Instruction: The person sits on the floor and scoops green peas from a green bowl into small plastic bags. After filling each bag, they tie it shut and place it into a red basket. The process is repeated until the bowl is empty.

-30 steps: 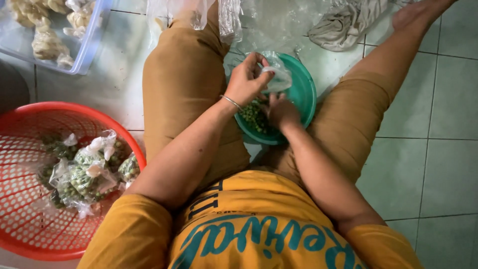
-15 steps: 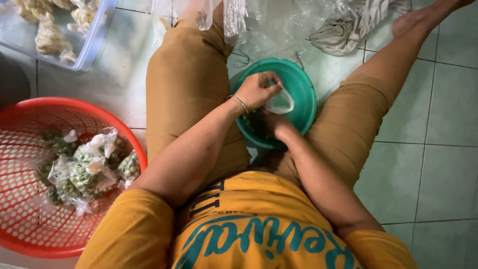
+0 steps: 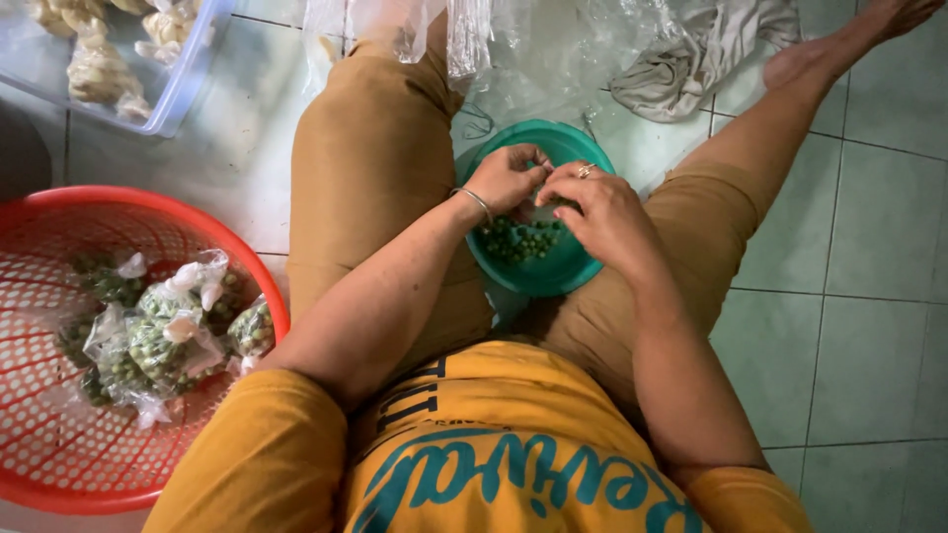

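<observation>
At the far left of the frame your red mesh basket (image 3: pixel 59 434) runs off the left and bottom edges; small tied bags of green peas (image 3: pixel 158 336) lie heaped in its middle, with bare mesh all around them. In the upper left corner a clear plastic tub (image 3: pixel 183 89) holds pale bagged lumps, and a strip of open tile separates it from the basket rim. Your left thigh fills the space next to that strip, so there is little free floor on this side.

In the centre, between your knees, the teal bowl (image 3: pixel 538 276) sits on the floor with loose green peas (image 3: pixel 518 239) piled in its lower left part. Your left hand (image 3: pixel 506 178) hovers over the bowl's upper rim, fingers curled and pinched together on something too small to make out. Your right hand (image 3: pixel 604 212) is just beside it, fingertips meeting the left ones, also bunched in a pinch; what it grips is hidden.

Above the bowl lies crumpled clear plastic sheeting (image 3: pixel 553 49), and to its right a grey cloth (image 3: pixel 691 59). The right side of the frame is open green tile.

Half a second ago your left hand held a clear bag over the bowl; that bag no longer shows, and both hands have closed in together.
</observation>
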